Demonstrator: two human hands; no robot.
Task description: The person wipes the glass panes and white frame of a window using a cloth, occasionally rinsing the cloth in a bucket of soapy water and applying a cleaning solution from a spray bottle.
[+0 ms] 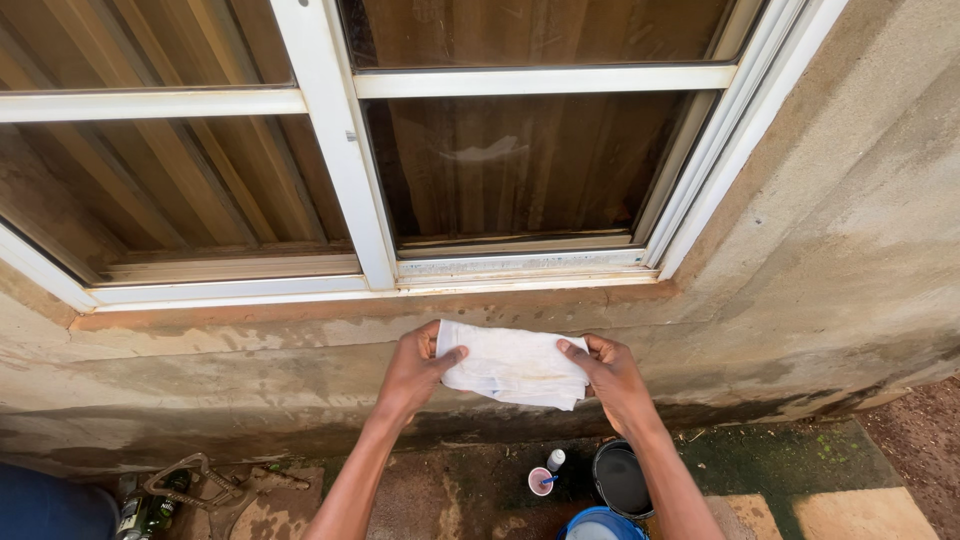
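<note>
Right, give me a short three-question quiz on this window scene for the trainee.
1. True or false: both hands hold the white cloth by its ends.
2. Which thing stands on the ground right below the cloth? A) a red toolbox B) a dark bucket C) a ladder
3. Fill in: the window frame above the cloth is painted ____.

Key:
1. True: the left hand grips the left end and the right hand the right end.
2. B, beside a small pink cup.
3. White.
</note>
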